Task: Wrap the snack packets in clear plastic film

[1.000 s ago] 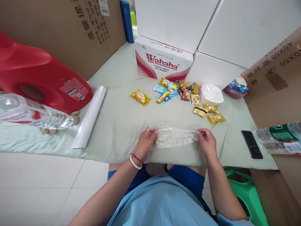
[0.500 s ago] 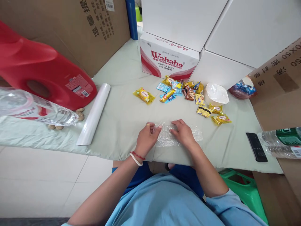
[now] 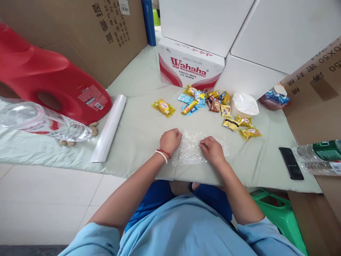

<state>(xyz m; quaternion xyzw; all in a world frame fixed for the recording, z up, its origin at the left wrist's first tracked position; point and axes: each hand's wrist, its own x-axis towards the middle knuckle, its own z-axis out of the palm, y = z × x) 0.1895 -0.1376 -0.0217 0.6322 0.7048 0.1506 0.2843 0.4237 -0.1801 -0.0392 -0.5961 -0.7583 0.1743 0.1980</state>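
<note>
A crinkled sheet of clear plastic film lies on the table's front part, between my hands. My left hand pinches the film's upper left edge, fingers closed. My right hand rests over its right part, thumb and fingers pressed together on the film. Beyond them lies a scatter of wrapped snacks, with one yellow packet apart on the left and a small yellow packet nearer my right hand. A white bowl with thin clear plastic in it stands behind these.
A white roll, a large water bottle and a red jug lie at left. A Wahaha carton stands at the back. Right are a black phone and small bottles. A green stool stands below the table.
My left hand has moved up along the film's left edge, and my right hand has shifted slightly right and down. More of the film lies spread out between them.
</note>
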